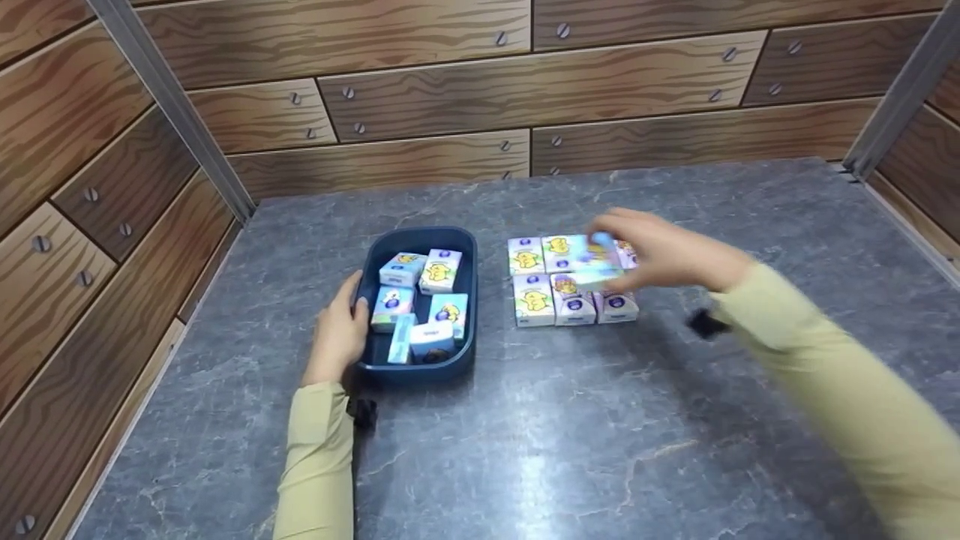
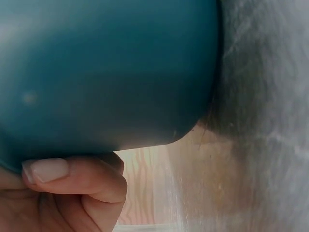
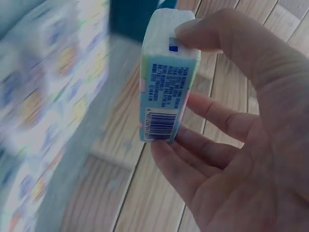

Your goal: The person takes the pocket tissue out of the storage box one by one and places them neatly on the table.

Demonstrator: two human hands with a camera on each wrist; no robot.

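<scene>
My left hand (image 1: 336, 334) grips the left side of the blue tub (image 1: 442, 372). The work looks part-way along to me: six small packs (image 1: 393, 307) lie loose inside the tub, from the narrow pack (image 1: 403, 339) and the pale pack (image 1: 433, 341) at its near end to two more at its far end. Right of the tub, others lie side by side: a front row (image 1: 534, 304) of three and, beyond it, a back row (image 1: 526, 259) partly hidden by my right hand (image 1: 667, 251), so I can't count it fully. That hand, also right of the tub and over the rows, pinches one held pack (image 3: 166, 92), with my thumb on its white end, a finger at the opposite end, and my palm clear of it. Whether it touches the rows beneath, I can't tell.
</scene>
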